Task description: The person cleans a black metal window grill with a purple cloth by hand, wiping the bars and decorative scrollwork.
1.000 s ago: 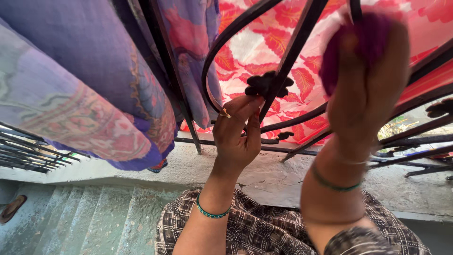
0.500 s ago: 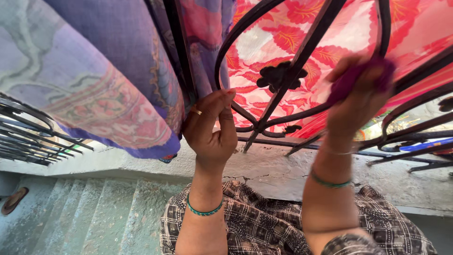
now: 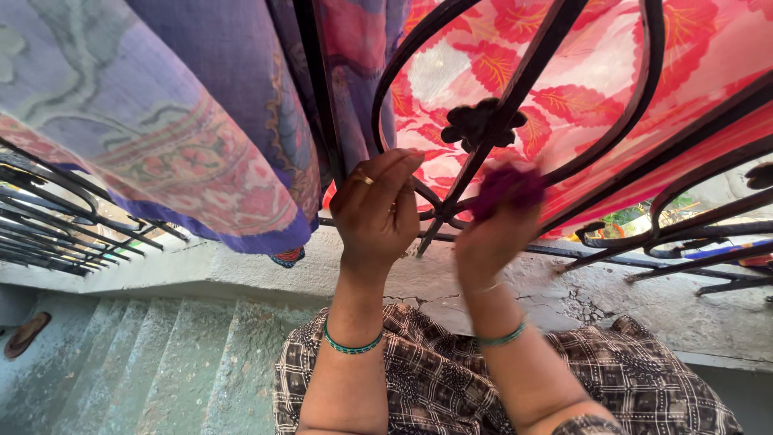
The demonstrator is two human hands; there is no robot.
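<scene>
Right hand [image 3: 493,242] lowered, purple cloth [image 3: 507,188] on iron railing [image 3: 515,97].

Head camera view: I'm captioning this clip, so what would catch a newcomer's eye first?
The red leaf-print cloth draped behind the black iron grille fills the upper right. At centre, the right hand presses a purple rag to a bar, the left hand beside it. Purple patterned fabric hangs left.

a dark, matt metal grille [image 3: 515,97] is seen before thin printed cloth, a red leaf-patterned fabric [image 3: 596,72] and a purple one [image 3: 185,105], while a soft purple rag [image 3: 507,189] is pressed to a bar above a rough, cracked concrete ledge [image 3: 564,298].
</scene>
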